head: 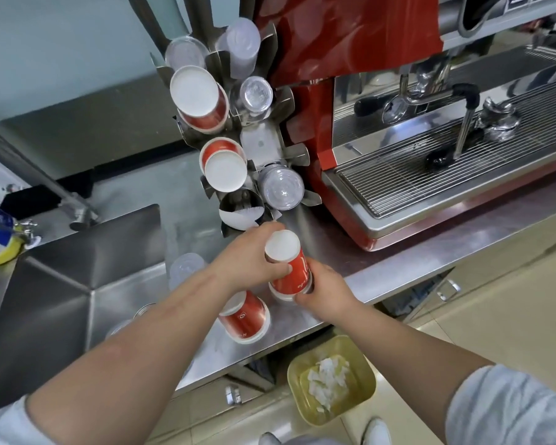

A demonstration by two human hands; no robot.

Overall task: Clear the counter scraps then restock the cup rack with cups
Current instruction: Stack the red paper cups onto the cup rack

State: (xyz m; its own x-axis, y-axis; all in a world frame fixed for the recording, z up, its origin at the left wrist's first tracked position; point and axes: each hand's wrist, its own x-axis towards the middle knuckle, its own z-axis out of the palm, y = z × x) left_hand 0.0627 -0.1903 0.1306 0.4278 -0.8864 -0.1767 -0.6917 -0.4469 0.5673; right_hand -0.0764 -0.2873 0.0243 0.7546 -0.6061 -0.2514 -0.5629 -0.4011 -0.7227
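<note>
Stack of red paper cups (290,268): gripped by left hand (254,255) and right hand (326,289), above tabletop (341,252), near cup rack (260,146).

We hold a stack of red paper cups (288,268) in both hands: our left hand (254,255) wraps its upper part, our right hand (323,287) takes a grip round its base. Just beyond the grip stands the cup rack (264,146), partly filled with red and clear cups. Below our left wrist another red stack (244,317) lies on the desk (382,255). Beneath the grip, on the floor, sits a yellow bin (333,380) with white scraps.
</note>
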